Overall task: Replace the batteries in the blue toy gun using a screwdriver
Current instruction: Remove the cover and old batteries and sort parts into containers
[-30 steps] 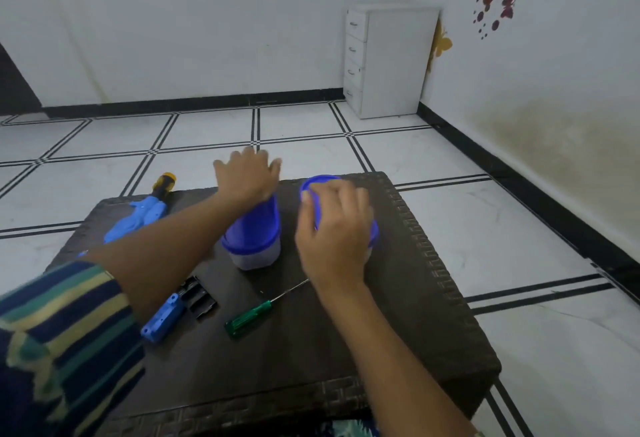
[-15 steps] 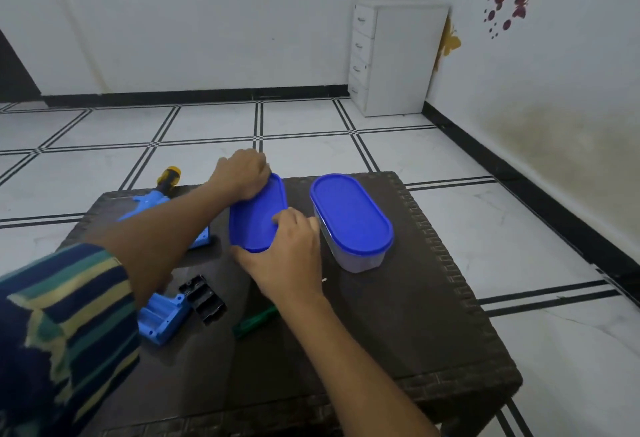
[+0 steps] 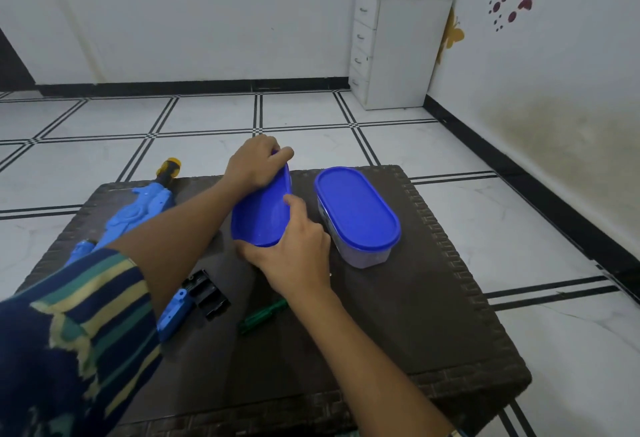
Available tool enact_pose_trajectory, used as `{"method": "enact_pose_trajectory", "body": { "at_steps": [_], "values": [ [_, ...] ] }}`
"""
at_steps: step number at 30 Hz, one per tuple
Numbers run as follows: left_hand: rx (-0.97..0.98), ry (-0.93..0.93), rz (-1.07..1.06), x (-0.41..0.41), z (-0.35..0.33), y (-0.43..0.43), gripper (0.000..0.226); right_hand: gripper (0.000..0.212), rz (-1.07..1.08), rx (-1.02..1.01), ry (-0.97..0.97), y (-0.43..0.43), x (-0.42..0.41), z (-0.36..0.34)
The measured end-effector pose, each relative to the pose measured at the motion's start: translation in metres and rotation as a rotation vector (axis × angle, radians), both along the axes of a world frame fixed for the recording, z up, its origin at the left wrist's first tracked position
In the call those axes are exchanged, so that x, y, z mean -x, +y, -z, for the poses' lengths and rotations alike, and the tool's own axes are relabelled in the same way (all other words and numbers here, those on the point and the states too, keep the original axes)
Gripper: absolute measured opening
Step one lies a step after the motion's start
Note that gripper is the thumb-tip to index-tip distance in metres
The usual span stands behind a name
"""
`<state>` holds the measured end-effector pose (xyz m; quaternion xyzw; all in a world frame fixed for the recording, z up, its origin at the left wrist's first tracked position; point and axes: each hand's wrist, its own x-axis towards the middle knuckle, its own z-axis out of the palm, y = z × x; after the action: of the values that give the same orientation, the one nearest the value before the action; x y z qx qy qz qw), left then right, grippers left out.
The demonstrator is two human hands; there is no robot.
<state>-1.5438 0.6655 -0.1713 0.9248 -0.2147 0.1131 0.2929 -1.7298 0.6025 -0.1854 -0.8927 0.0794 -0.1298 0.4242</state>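
My left hand grips the far end of a blue oval lid, which is tilted up toward me. My right hand holds the lid's near edge and hides the container under it. A second container with a blue lid stands shut just to the right. The blue toy gun with a yellow muzzle lies at the table's left, partly behind my left arm. A blue cover piece and a black battery holder lie near my left forearm. The green-handled screwdriver rests beside my right wrist.
Everything sits on a dark woven low table over a white tiled floor. A white drawer cabinet stands in the far right corner by the wall.
My right hand left the right container and came over to the left one. Both hands now hold its lid, which has tilted up off the container.
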Motion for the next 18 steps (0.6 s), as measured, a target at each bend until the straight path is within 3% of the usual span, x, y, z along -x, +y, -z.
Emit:
{"method": "enact_pose_trajectory", "body": {
  "at_steps": [2, 4, 9, 13, 18],
  "values": [
    [0.065, 0.029, -0.057, 0.002, -0.008, -0.006, 0.057, 0.114, 0.003, -0.024, 0.017, -0.002, 0.0, 0.0],
    [0.11, 0.098, -0.115, 0.003, -0.018, -0.012, 0.053, 0.112, 0.007, -0.049, 0.018, -0.002, 0.0, 0.002],
    [0.291, 0.548, -0.079, 0.001, -0.041, 0.002, 0.029, 0.094, 0.013, -0.182, 0.031, 0.0, -0.002, 0.001],
    [0.334, 0.906, -0.053, 0.005, -0.077, 0.025, 0.047, 0.088, -0.016, -0.286, 0.058, 0.002, 0.0, -0.003],
    [0.53, 1.011, -0.065, -0.002, -0.072, 0.048, 0.069, 0.069, -0.06, -0.373, 0.073, 0.001, 0.001, -0.008]
  ]
}}
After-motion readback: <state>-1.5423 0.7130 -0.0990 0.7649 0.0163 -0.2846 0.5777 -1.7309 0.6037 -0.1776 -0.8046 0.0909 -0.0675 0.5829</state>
